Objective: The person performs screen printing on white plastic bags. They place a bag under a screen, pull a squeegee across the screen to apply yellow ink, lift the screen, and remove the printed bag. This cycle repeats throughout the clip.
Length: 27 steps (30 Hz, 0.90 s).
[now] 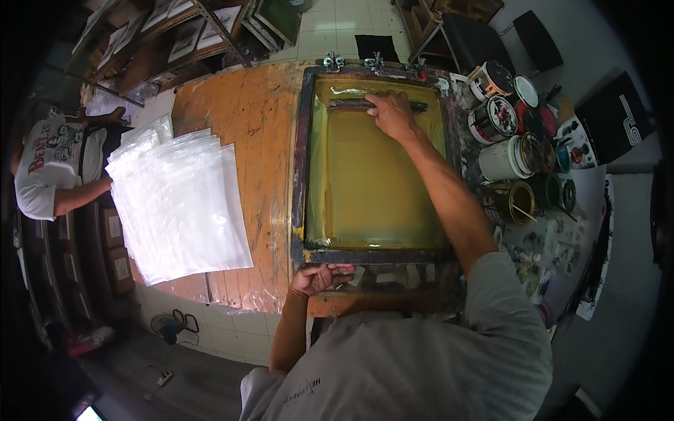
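A screen-printing frame (pixel 300 175) with dark edges and yellow-green mesh (pixel 379 175) lies on the wooden table in front of me. Across the far part of the mesh, my right hand (pixel 393 114) is closed on a dark squeegee (pixel 342 104), its forearm reaching over the frame's right side. A pale streak of ink (pixel 349 90) sits just beyond the squeegee. At the near edge of the frame, my left hand (pixel 321 278) is palm up with its fingers loosely stretched to the right, close against the edge; whether it bears the frame's weight I cannot tell.
Metal hinge clamps (pixel 333 62) stand at the frame's far edge. Clear plastic sheets or bags (pixel 186 210) are stacked on the table (pixel 270 140) at left, beside another person (pixel 67 161). Several ink tubs (pixel 500 160) crowd the right side, one holding a stick.
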Each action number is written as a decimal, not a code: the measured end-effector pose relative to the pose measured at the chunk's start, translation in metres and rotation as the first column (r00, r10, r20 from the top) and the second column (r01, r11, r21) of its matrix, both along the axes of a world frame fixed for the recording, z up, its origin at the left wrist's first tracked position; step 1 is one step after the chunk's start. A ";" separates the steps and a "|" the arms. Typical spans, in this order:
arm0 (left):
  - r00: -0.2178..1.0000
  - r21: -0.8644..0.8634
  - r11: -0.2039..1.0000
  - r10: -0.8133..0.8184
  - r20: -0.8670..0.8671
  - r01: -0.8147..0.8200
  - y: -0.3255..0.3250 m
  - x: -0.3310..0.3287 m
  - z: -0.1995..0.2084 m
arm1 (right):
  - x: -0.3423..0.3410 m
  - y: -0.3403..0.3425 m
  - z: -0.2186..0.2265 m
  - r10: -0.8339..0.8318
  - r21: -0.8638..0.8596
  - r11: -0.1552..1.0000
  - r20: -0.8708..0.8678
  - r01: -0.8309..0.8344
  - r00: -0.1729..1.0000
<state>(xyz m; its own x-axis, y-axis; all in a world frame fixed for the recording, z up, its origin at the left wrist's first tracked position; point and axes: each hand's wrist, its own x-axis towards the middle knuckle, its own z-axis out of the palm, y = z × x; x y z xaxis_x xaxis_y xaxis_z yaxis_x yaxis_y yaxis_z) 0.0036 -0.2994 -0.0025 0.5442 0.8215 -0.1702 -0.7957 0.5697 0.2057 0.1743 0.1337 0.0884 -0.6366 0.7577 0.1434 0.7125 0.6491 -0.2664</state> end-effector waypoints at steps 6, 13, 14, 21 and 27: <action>0.989 -0.054 0.998 0.008 -0.150 -0.016 0.000 0.006 0.003 | 0.029 -0.098 0.008 -0.030 0.015 0.999 -0.030 0.030 0.999; 0.977 -0.059 0.984 0.158 -0.143 -0.167 0.004 0.010 0.031 | 0.072 -0.279 0.045 -0.017 0.000 1.000 -0.057 0.017 0.998; 0.974 -0.050 0.982 0.175 -0.142 -0.183 0.003 0.011 0.037 | 0.073 -0.297 0.060 -0.018 -0.009 1.000 -0.069 0.017 0.997; 0.944 0.204 0.955 0.259 -0.204 -0.217 0.024 0.002 0.129 | 0.052 -0.296 0.159 -0.016 0.239 0.970 -0.107 0.042 0.994; 0.832 0.502 0.853 0.377 -0.407 -0.140 0.082 -0.021 0.233 | 0.033 -0.231 0.229 -0.052 0.506 0.853 -0.163 0.129 0.985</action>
